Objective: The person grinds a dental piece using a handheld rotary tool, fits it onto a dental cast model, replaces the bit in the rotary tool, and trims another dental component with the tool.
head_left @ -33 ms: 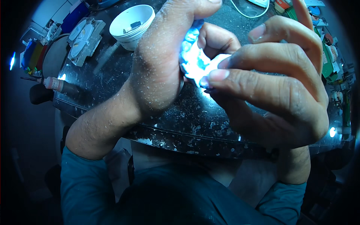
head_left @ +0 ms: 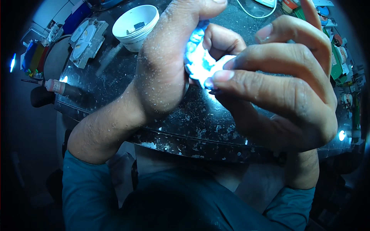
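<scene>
A brightly lit dental cast (head_left: 198, 54), white with a row of teeth along its left side, is held up above the table. My left hand (head_left: 163, 65), dusted with white specks, is closed round it, with the thumb over the top and fingertips behind. From the right, my right hand (head_left: 285, 81) pinches at the lower end of the cast, fingertips pressed against it. A small dark bit shows at those fingertips; what it is I cannot make out. Glare washes out the middle of the cast.
The dark, scuffed table (head_left: 185, 131) lies below my hands. A white tub (head_left: 135, 38) with dark pieces inside stands beyond my left wrist. Left of it is a grey block with pale discs (head_left: 84, 40). A pinkish bottle (head_left: 56, 86) is at the left edge; a white cable (head_left: 254, 15) curves at the back.
</scene>
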`<action>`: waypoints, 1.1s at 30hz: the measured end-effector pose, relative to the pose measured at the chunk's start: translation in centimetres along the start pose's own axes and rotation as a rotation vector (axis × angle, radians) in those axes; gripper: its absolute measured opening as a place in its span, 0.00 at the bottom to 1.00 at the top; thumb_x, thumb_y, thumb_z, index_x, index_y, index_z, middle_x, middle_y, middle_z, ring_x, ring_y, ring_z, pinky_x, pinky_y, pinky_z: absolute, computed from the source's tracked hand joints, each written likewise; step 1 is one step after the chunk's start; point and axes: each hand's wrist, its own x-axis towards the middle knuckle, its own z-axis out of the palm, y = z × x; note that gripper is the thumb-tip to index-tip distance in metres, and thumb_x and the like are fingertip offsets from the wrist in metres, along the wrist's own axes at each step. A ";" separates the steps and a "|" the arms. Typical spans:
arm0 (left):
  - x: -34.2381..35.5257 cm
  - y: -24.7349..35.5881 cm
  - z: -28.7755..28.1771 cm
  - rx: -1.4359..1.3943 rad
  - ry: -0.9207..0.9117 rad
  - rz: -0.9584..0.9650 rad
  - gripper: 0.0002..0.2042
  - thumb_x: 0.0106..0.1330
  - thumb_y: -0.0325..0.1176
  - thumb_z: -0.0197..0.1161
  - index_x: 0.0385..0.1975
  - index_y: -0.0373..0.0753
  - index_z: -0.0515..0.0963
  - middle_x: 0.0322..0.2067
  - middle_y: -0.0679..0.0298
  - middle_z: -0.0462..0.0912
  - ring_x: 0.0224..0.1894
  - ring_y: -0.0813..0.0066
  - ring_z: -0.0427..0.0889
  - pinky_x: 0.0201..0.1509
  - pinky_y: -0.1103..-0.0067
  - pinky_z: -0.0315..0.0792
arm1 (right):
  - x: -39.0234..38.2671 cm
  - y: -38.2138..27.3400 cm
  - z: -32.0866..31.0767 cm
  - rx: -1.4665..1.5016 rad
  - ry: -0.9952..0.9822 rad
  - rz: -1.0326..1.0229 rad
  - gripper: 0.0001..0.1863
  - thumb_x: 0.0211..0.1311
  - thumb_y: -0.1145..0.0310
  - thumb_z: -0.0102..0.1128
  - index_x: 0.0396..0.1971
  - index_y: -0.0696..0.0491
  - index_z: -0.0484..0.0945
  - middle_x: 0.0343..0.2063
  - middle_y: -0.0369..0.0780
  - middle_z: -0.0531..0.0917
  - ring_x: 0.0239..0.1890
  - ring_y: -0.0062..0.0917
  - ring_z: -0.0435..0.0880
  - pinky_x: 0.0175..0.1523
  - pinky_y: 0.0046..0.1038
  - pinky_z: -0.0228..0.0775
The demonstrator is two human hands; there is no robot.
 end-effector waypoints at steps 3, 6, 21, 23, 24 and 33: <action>0.0 -0.1 0.0 0.013 0.024 0.004 0.27 0.67 0.38 0.63 0.60 0.34 0.60 0.48 0.47 0.77 0.49 0.64 0.80 0.56 0.72 0.73 | 0.1 0.0 0.0 -0.023 -0.004 0.025 0.16 0.40 0.69 0.80 0.33 0.45 0.86 0.34 0.32 0.86 0.46 0.30 0.78 0.64 0.43 0.65; -0.3 -0.1 0.0 0.014 0.044 -0.008 0.28 0.67 0.38 0.63 0.60 0.34 0.59 0.47 0.47 0.77 0.48 0.64 0.80 0.56 0.72 0.74 | 0.1 -0.2 -0.1 -0.064 -0.021 0.049 0.16 0.40 0.68 0.80 0.33 0.44 0.86 0.33 0.31 0.86 0.47 0.31 0.78 0.65 0.43 0.63; -1.3 2.6 -0.6 0.050 0.037 0.007 0.31 0.67 0.37 0.63 0.63 0.35 0.54 0.46 0.43 0.78 0.45 0.62 0.82 0.54 0.71 0.76 | -1.3 -1.2 -0.7 -0.225 -0.026 0.059 0.15 0.36 0.56 0.77 0.30 0.28 0.86 0.43 0.21 0.80 0.60 0.31 0.71 0.75 0.52 0.46; -1.3 2.4 -0.8 0.087 0.025 0.030 0.32 0.67 0.37 0.63 0.64 0.35 0.53 0.46 0.42 0.78 0.45 0.62 0.83 0.54 0.71 0.76 | -1.4 -1.1 -0.4 -0.201 0.014 0.063 0.15 0.36 0.56 0.77 0.30 0.28 0.86 0.43 0.21 0.81 0.59 0.30 0.71 0.75 0.52 0.46; -1.3 2.2 -1.0 0.113 0.021 0.045 0.32 0.67 0.37 0.63 0.64 0.35 0.53 0.45 0.42 0.78 0.45 0.62 0.83 0.54 0.71 0.76 | -1.2 -1.1 -0.6 -0.195 0.013 0.064 0.15 0.36 0.56 0.77 0.31 0.28 0.86 0.42 0.21 0.81 0.59 0.30 0.71 0.75 0.52 0.47; -0.5 1.9 -1.9 0.364 -0.082 0.274 0.34 0.67 0.36 0.63 0.66 0.36 0.50 0.45 0.40 0.79 0.43 0.61 0.84 0.52 0.71 0.78 | -0.4 -0.1 -1.0 -0.206 -0.095 0.035 0.16 0.38 0.56 0.77 0.34 0.32 0.87 0.40 0.26 0.83 0.59 0.32 0.73 0.73 0.46 0.52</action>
